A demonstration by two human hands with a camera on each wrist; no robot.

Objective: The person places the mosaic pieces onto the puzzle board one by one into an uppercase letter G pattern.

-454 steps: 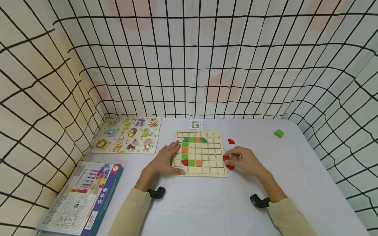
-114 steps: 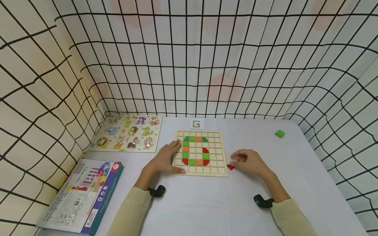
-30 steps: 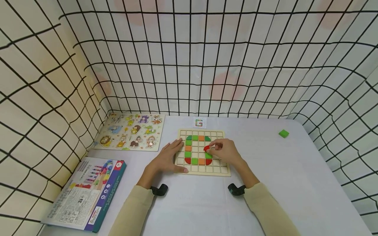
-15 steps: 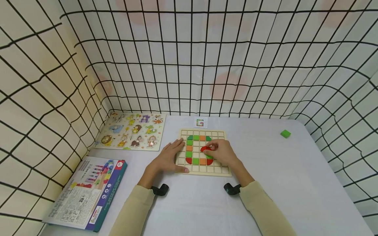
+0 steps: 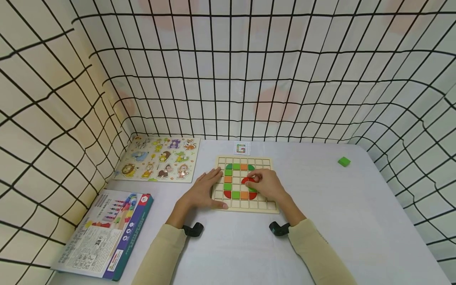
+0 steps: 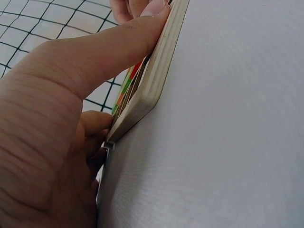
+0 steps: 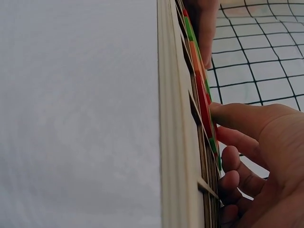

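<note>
A wooden grid board [image 5: 267, 162] lies on the white table, with green and orange squares and rounded corner tiles set in it. My right hand [image 5: 268, 184] pinches a red rounded tile [image 5: 245, 180] between thumb and fingers over the board's right middle cells. Its fingers partly cover a green square [image 5: 252, 189] below. In the right wrist view the right thumb and fingertips touch the tiles at board level. My left hand [image 5: 201, 194] rests spread at the board's left edge. The left wrist view shows its thumb [image 6: 114, 50] lying along the front edge.
Behind the board lies a small card [image 5: 242, 148] printed with a coloured G pattern. An animal picture puzzle [image 5: 167, 168] and a boxed toy set [image 5: 103, 233] are at the left. A green block [image 5: 344, 161] sits far right. Black netting [image 5: 228, 83] surrounds the table.
The red tile lying right of the board is gone from the table. My right hand has moved left onto the board with a red tile, and barely shifts in the last half second.
</note>
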